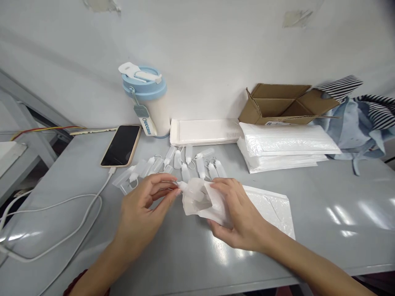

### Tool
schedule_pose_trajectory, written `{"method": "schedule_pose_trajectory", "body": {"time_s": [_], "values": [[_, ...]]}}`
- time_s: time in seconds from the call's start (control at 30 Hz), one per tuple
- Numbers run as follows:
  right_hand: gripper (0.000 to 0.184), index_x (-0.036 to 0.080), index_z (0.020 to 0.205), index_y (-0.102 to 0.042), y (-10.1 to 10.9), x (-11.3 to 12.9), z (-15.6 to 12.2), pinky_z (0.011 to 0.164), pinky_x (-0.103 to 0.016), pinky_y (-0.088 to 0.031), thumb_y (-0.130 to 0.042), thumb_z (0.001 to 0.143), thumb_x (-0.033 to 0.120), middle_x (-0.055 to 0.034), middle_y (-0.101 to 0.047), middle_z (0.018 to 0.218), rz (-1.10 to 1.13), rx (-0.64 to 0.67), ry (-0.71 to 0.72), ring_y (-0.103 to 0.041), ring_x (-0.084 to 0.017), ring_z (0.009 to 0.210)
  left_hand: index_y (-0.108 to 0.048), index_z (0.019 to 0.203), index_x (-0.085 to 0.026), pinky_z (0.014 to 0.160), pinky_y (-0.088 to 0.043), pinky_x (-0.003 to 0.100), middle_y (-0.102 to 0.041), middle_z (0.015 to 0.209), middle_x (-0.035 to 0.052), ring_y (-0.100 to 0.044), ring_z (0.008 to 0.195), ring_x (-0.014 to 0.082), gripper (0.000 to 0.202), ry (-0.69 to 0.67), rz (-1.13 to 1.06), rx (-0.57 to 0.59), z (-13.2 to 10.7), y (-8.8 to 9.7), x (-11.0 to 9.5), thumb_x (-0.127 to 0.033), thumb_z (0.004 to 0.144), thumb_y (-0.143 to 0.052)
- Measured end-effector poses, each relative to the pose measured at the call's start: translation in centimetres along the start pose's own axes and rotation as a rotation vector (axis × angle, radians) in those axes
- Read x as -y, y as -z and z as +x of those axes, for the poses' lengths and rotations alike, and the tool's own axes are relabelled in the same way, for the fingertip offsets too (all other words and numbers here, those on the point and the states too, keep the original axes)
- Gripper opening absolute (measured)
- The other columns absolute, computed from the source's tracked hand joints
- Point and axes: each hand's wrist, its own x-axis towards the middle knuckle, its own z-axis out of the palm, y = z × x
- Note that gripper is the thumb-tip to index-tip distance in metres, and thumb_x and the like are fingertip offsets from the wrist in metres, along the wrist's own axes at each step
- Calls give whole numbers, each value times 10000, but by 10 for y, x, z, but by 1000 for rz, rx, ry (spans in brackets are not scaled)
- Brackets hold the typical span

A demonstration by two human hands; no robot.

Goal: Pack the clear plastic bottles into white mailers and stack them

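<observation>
Sitting half inside the open mouth of a white padded envelope [271, 209], a small clear bottle [194, 192] lies near the front middle of a grey table [333, 193], its narrow end pointing left. The left hand [143, 211] pinches that narrow end between thumb and fingertips, with the other fingers curled loosely above. The right hand [239, 216] grips the envelope at its opening, thumb underneath and fingers pressed together on top, holding the mouth slightly off the table while the envelope's far end lies flat to the right. Just behind the hands, a loose row of similar little bottles [188, 162] with caps lies scattered on the tabletop. To their left a phone [121, 145] rests face up with a dark screen, and a white cable [77, 224] runs from it toward the near left edge. Behind the phone a tumbler [148, 102] with a pale blue lid stands against the wall. Beside it lie two stacks of white envelopes [286, 148], one by the wall and one further right. An open cardboard box [284, 105] sits behind them, with striped and blue clothing [361, 117] heaped at the far right
</observation>
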Motion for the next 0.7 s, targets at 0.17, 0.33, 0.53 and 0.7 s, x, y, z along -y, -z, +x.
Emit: {"method": "schedule_pose_trajectory", "body": {"time_s": [0.17, 0.33, 0.53, 0.7], "values": [[559, 218, 1235, -332, 0, -3, -3, 843, -456, -480, -598, 744, 196, -125, -492, 1124, 77, -40, -43, -489, -293, 1076, -676, 801, -283, 668, -564, 232, -723, 799, -54, -677, 702, 137, 44, -230, 109, 75, -4, -2, 0, -257, 812, -643], [496, 210, 1186, -402, 0, -2, -2, 821, -419, -503, -616, 740, 183, -111, -496, 1084, 94, -26, -74, -499, -267, 1036, -694, 781, -276, 589, -529, 229, -719, 736, -48, -661, 653, 138, 83, -275, 141, 125, -4, -5, 2, -280, 821, -621], [445, 198, 1161, -451, -1, -6, -3, 812, -361, -510, -630, 753, 186, -97, -488, 1087, 173, -1, -141, -530, -221, 1001, -699, 712, -251, 653, -588, 266, -744, 768, -21, -699, 719, 171, 76, 32, -25, 164, -2, -7, 0, -310, 754, -675], [412, 219, 1120, -500, 6, -4, -1, 786, -357, -514, -677, 748, 222, -78, -533, 1060, 242, 1, -171, -565, -214, 951, -691, 695, -229, 633, -599, 270, -755, 808, 5, -706, 720, 178, 88, 137, -169, 198, 0, -5, -3, -300, 744, -703]]}}
